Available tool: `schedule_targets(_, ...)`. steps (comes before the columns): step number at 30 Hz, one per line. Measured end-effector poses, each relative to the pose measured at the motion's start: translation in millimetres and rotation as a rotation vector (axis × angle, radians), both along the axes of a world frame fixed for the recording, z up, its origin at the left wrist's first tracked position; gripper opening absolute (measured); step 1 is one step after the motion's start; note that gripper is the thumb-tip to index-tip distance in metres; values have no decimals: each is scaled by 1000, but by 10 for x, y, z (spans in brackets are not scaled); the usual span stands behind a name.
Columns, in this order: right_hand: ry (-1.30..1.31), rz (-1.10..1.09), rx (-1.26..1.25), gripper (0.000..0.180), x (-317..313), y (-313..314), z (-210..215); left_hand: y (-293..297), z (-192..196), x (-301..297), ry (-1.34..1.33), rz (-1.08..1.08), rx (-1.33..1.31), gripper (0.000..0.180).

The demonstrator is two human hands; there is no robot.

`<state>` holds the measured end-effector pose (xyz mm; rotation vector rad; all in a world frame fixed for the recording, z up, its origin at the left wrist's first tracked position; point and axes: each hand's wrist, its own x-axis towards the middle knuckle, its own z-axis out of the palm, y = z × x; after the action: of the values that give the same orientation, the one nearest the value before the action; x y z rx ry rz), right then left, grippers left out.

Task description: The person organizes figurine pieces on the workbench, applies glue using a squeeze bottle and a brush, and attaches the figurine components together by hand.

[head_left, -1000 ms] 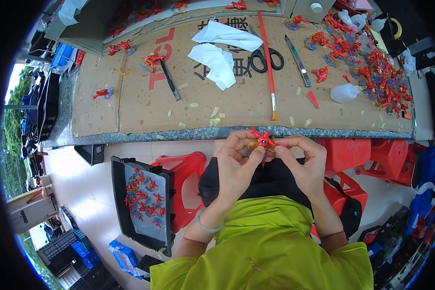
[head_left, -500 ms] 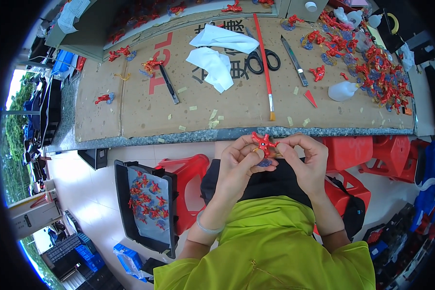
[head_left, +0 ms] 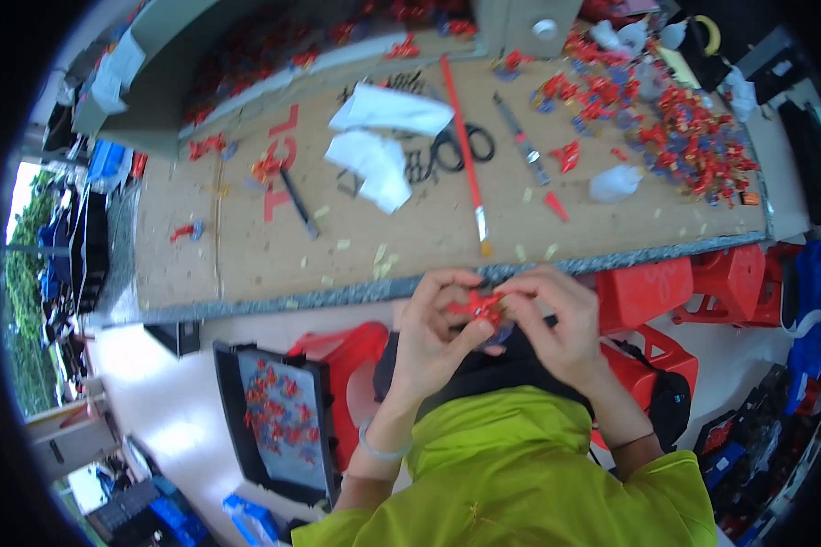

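A small red toy figure [head_left: 480, 307] with a bluish translucent base is held between my two hands, over my lap at the near edge of the bench. My left hand [head_left: 436, 333] has its thumb and fingers closed around the body and base. On the other side, the thumb and forefinger of my right hand [head_left: 556, 324] pinch the figure's right part. Slight blur hides its finer details. On the cardboard [head_left: 274, 264] beyond lie a red-handled brush [head_left: 466, 146], black scissors [head_left: 470, 150], a craft knife [head_left: 520, 137] and a white squeeze bottle [head_left: 615, 184].
Many similar figures form a heap [head_left: 693, 137] at the far right. White cloths [head_left: 374, 169] and a dark knife [head_left: 298, 202] lie mid-bench. A black lined tray [head_left: 237, 401] of figures stands lower left, beside a red stool [head_left: 351, 365]. More red stools [head_left: 643, 292] are at right.
The view has shifted, so the bench appears lower and tilted. The figure has turned between my hands, its red part now pointing more to the left; both hands still grip it.
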<state>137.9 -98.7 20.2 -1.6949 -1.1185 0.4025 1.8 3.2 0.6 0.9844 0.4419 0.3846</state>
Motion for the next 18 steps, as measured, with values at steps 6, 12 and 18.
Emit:
schedule_targets(6,136,-9,-6,9,41,-38,22,-61,-24,49,26,58,-56,40)
schedule_targets(12,5,-129,47,9,352,-318,38,37,-133,84,-15,233,152,37)
schedule_targets(18,211,-535,126,8,824,-822,-20,274,-145,-69,14,596,408,29)
